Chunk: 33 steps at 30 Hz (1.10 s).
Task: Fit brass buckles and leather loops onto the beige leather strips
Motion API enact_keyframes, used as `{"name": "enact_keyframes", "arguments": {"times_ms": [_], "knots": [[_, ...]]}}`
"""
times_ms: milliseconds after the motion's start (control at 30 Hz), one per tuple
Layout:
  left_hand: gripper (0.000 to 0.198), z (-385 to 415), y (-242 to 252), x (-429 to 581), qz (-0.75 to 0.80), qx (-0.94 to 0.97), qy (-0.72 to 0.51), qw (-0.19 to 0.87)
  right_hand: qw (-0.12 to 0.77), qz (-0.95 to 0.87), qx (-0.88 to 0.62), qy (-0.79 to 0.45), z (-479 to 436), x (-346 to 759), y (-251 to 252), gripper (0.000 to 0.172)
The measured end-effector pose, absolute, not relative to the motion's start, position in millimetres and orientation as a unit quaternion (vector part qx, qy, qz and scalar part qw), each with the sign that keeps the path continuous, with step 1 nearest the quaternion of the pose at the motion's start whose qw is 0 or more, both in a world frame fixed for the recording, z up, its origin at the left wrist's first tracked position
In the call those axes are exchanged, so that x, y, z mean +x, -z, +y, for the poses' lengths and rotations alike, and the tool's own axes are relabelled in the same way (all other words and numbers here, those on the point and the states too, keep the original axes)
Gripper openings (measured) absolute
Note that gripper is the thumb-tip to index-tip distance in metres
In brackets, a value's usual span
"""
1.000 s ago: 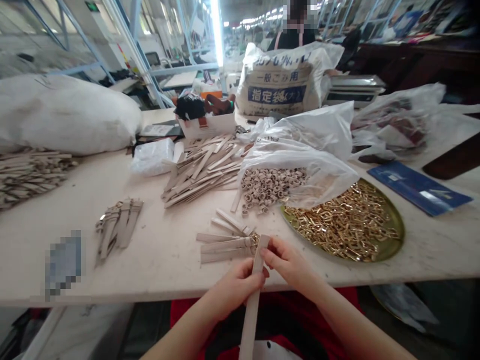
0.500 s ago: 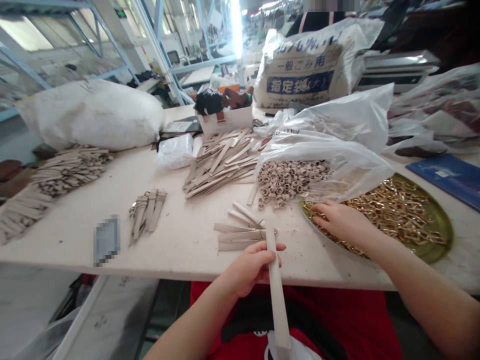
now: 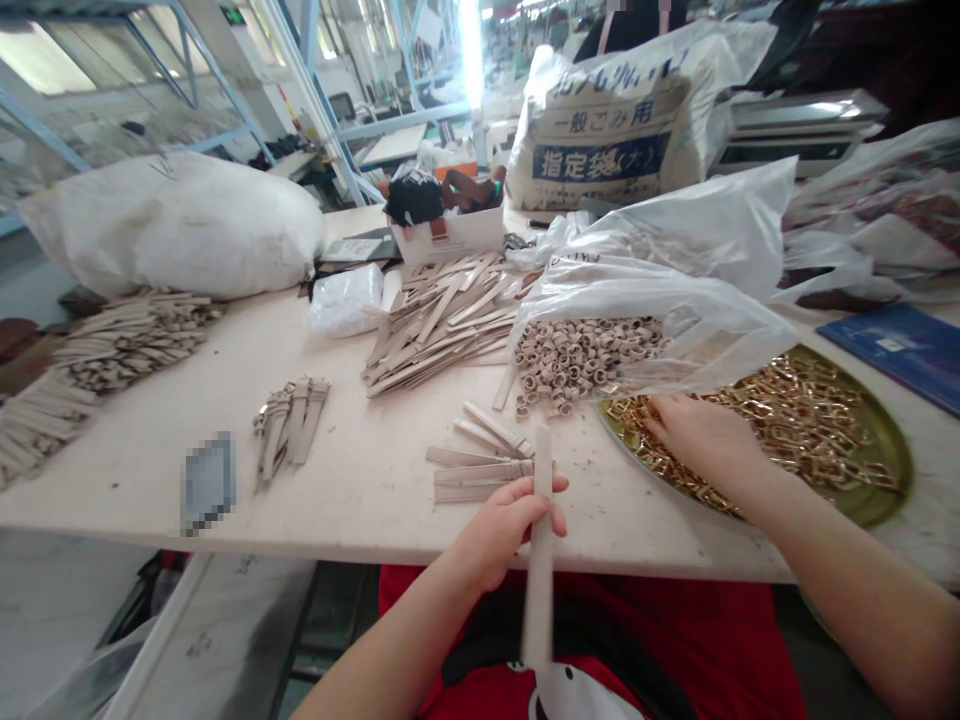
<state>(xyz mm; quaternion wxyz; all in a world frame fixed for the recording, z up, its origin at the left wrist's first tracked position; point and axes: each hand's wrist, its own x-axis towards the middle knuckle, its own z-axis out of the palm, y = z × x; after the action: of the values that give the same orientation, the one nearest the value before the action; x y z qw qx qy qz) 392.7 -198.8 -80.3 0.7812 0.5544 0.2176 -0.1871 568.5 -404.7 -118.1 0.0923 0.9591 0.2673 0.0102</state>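
Note:
My left hand [image 3: 510, 525] pinches a long pale strap [image 3: 538, 590] near its upper part, over the table's front edge; the strap hangs down toward my lap. My right hand [image 3: 697, 435] reaches into a round tray [image 3: 896, 440] of gold metal buckles [image 3: 810, 420]. Its fingertips are down among the buckles, so what they grip is hidden. Just beyond my left hand lie several straps [image 3: 480, 470] with loops on them. A clear bag spilling small beige loops [image 3: 570, 360] sits behind, between my hands.
A heap of loose straps [image 3: 442, 320] lies mid-table. Left of it are a small strap bundle [image 3: 292, 425], a pixelated object [image 3: 208, 482] and large strap piles [image 3: 135, 340] by a white sack [image 3: 180, 225]. Behind stand a box [image 3: 450, 238] and a printed bag [image 3: 600, 150]. A blue folder [image 3: 900, 350] lies right.
My right hand has shifted slightly right and its fingertips are deeper among the buckles. The lower end of the strap in my left hand has swung left.

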Motion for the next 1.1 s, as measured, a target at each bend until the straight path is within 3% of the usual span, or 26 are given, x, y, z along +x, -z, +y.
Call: {"name": "enact_keyframes", "arguments": {"times_ms": [200, 333, 533, 633, 833, 1000, 1100], "knots": [[0.045, -200.5, 83.8, 389.3, 0.209, 0.615, 0.16, 0.743, 0.065, 0.3, 0.952, 0.004, -411.4, 580.4, 118.4, 0.015], [0.034, -201.8, 85.5, 388.8, 0.225, 0.609, 0.194, 0.736, 0.014, 0.314, 0.949, -0.032, -416.9, 568.7, 112.9, 0.015], [0.021, -200.4, 82.1, 389.5, 0.25, 0.567, 0.222, 0.753, -0.338, 0.16, 0.927, 0.035, -408.4, 538.4, 108.8, 0.022], [0.016, -200.5, 80.8, 390.1, 0.253, 0.548, 0.225, 0.765, -0.453, 0.1, 0.881, 0.093, -399.0, 531.9, 114.9, 0.028], [0.023, -201.3, 82.9, 389.5, 0.247, 0.522, 0.211, 0.789, -0.684, -0.015, 0.691, 0.233, -377.5, 509.4, 120.8, 0.032], [0.024, -197.9, 86.1, 389.8, 0.235, 0.543, 0.196, 0.782, -0.699, -0.009, 0.657, 0.282, -363.5, 493.1, 122.9, 0.041], [0.021, -193.9, 85.5, 388.2, 0.235, 0.554, 0.185, 0.777, -0.583, 0.09, 0.787, 0.18, -365.5, 505.7, 122.8, 0.031]]}}
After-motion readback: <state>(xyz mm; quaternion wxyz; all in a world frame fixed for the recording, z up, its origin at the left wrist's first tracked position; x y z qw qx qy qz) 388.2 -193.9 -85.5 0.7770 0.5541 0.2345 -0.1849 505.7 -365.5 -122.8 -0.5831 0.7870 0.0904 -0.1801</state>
